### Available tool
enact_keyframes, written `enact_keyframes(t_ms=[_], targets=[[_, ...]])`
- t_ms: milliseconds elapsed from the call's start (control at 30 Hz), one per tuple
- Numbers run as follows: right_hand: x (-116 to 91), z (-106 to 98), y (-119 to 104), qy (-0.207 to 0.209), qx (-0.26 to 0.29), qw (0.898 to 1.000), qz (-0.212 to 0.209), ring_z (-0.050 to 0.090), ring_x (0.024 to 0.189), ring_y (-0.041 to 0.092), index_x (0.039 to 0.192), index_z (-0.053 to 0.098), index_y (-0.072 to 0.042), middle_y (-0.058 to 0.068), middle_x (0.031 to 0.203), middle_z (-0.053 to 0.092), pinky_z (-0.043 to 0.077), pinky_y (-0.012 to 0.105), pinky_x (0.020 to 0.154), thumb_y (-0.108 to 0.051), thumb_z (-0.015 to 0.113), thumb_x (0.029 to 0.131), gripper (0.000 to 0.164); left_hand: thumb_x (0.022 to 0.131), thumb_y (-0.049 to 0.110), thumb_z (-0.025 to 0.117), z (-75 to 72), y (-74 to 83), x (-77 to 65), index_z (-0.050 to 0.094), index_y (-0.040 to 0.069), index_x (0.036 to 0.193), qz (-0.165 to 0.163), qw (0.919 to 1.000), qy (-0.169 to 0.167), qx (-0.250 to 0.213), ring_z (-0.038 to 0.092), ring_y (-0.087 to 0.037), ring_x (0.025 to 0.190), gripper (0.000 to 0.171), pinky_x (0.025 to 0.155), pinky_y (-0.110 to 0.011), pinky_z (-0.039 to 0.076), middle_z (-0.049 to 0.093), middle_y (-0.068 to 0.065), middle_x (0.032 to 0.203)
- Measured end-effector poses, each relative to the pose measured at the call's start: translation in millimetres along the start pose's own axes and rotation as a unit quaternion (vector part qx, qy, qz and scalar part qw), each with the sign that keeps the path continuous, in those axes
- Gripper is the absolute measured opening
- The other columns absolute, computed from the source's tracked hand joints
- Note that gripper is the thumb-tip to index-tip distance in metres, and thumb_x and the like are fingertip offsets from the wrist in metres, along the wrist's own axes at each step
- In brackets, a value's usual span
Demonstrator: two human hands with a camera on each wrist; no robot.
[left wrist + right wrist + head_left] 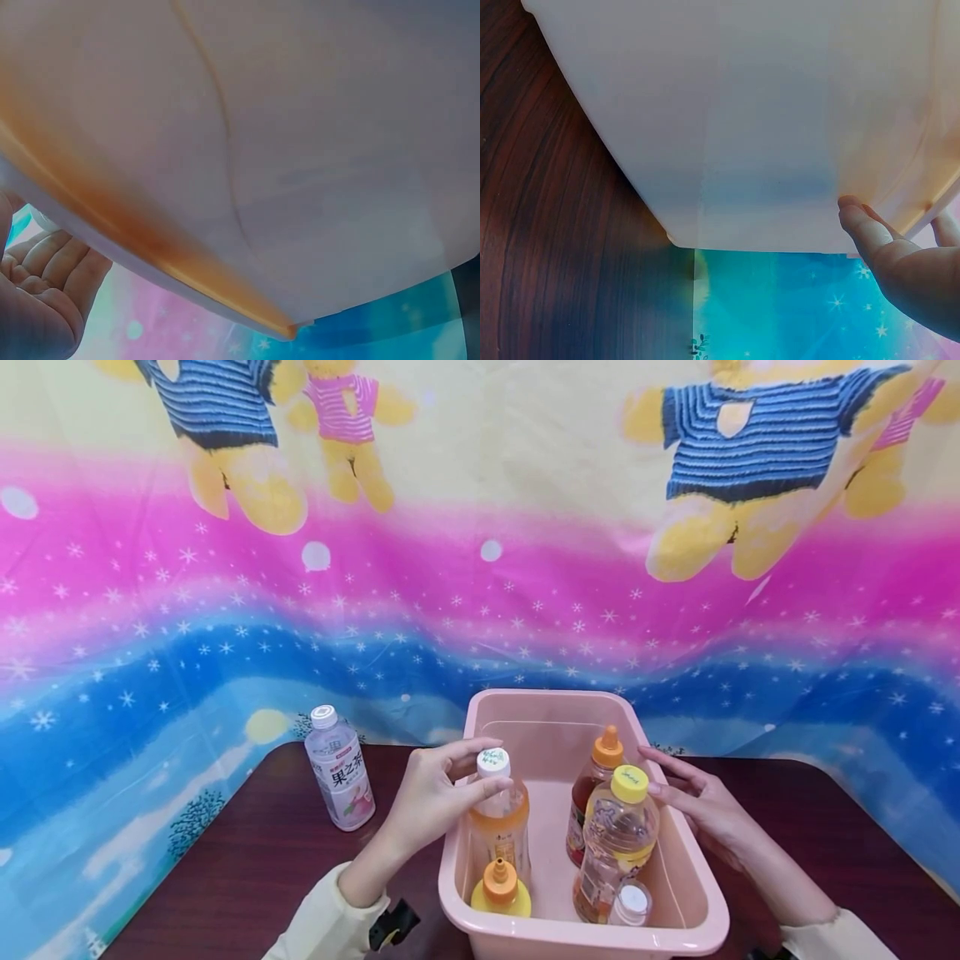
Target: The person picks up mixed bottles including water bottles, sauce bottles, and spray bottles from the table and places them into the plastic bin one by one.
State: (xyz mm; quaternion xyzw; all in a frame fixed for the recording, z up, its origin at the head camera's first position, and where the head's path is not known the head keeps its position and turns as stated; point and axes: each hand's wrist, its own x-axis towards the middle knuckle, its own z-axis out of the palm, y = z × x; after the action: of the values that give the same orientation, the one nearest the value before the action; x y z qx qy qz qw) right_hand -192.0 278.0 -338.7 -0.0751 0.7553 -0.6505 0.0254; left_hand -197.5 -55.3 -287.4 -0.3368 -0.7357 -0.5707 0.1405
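My left hand (435,793) reaches over the near-left side of a pink plastic tub (551,930). Its thumb and fingers pinch the white cap (493,762) of a clear bottle with an orange band (501,831), upright in the tub. On the right side, my right hand (712,814) holds the tub's rim, some fingertips (849,202) against the outer wall and others over the edge. Beside it in the tub stand a yellow-capped clear bottle (617,839) and an orange-capped bottle of dark red-brown content (583,802).
A yellow squeeze bottle with an orange nozzle (500,887) and a small white-capped bottle (632,903) are at the tub's near end. Left of the tub, a labelled white-capped bottle (341,772) stands on the dark wooden table (225,868). A printed curtain (480,568) hangs behind.
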Motion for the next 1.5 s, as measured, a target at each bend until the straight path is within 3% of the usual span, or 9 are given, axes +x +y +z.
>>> enact_keyframes(t_ms=[267, 967, 1367, 1500], targets=[[-0.3, 0.9, -0.7, 0.005, 0.005, 1.0, 0.003, 0.063, 0.091, 0.014, 0.132, 0.044, -0.038, 0.017, 0.123, 0.049, 0.053, 0.046, 0.073, -0.018, 0.054, 0.092, 0.046, 0.072, 0.013, 0.076, 2.0, -2.1, -2.6, 0.067, 0.003, 0.105, -0.018, 0.9998, -0.008, 0.001, 0.065, -0.015, 0.09, 0.035, 0.076, -0.023, 0.052, 0.067, -0.011, 0.098], [-0.5, 0.5, 0.1, 0.002, -0.008, 1.0, 0.0, 0.063, 0.092, 0.014, 0.136, 0.04, -0.036, 0.026, 0.129, 0.043, 0.053, 0.046, 0.073, -0.02, 0.053, 0.092, 0.048, 0.072, 0.013, 0.076, 4.5, -6.9, -4.0, 0.066, 0.004, 0.107, -0.043, 0.9988, -0.018, 0.018, 0.065, -0.014, 0.09, 0.038, 0.075, -0.028, 0.053, 0.068, -0.008, 0.099], [-0.7, 1.0, -0.2, -0.001, 0.01, 1.0, 0.001, 0.063, 0.091, 0.015, 0.135, 0.042, -0.035, 0.012, 0.121, 0.051, 0.053, 0.046, 0.073, -0.017, 0.052, 0.093, 0.047, 0.073, 0.015, 0.076, 6.3, -7.8, 0.2, 0.063, 0.003, 0.114, -0.051, 0.9976, -0.045, 0.012, 0.063, -0.016, 0.096, 0.045, 0.079, -0.034, 0.052, 0.065, -0.009, 0.108], [-0.4, 1.2, -0.5, -0.002, 0.015, 1.0, -0.002, 0.063, 0.091, 0.015, 0.135, 0.043, -0.034, 0.01, 0.119, 0.052, 0.053, 0.046, 0.073, -0.017, 0.052, 0.093, 0.047, 0.072, 0.015, 0.076, 6.1, -7.2, 2.2, 0.062, 0.001, 0.115, -0.047, 0.9973, -0.055, 0.014, 0.063, -0.018, 0.097, 0.047, 0.078, -0.031, 0.052, 0.065, -0.011, 0.108]])
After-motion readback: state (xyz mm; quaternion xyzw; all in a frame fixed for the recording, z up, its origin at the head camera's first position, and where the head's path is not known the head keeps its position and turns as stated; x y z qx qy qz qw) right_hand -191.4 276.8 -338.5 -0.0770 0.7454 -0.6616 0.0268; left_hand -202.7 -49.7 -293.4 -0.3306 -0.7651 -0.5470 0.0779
